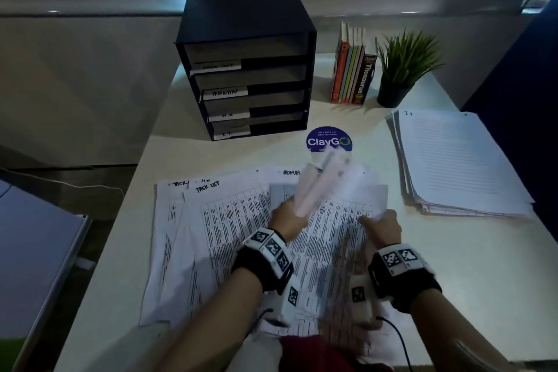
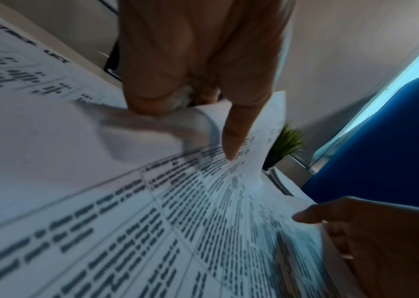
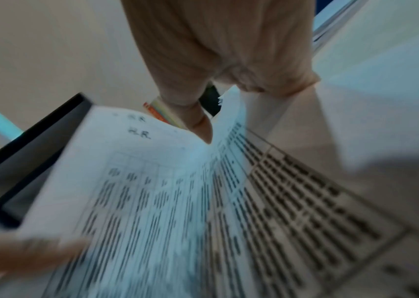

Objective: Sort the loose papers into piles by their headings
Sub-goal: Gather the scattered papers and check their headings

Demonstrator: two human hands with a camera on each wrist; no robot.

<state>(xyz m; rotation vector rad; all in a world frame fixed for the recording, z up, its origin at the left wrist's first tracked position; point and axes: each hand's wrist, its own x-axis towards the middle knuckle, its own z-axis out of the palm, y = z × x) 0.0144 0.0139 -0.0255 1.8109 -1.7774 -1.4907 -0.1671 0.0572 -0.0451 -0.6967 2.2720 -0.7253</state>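
Observation:
Loose printed sheets [image 1: 229, 229] lie fanned over the middle of the table, with the handwritten headings "TASK LIST" and "ADMIN" showing. My left hand [image 1: 287, 211] grips a few blurred sheets [image 1: 323, 181] lifted off the heap; in the left wrist view a sheet [image 2: 203, 119] curls under its thumb. The lifted sheets [image 3: 137, 161] in the right wrist view read "H.R." at the top. My right hand [image 1: 374, 219] pinches the right edge of a sheet, thumb on top. A squared pile headed "I.T" [image 1: 453, 160] sits at the right.
A black tray organiser [image 1: 247, 69] with labelled slots stands at the back of the table [image 1: 483, 296]. Upright books [image 1: 351, 69] and a potted plant [image 1: 401, 69] are behind a round blue sticker [image 1: 329, 139]. A blue chair back [image 2: 394, 141] is to the right.

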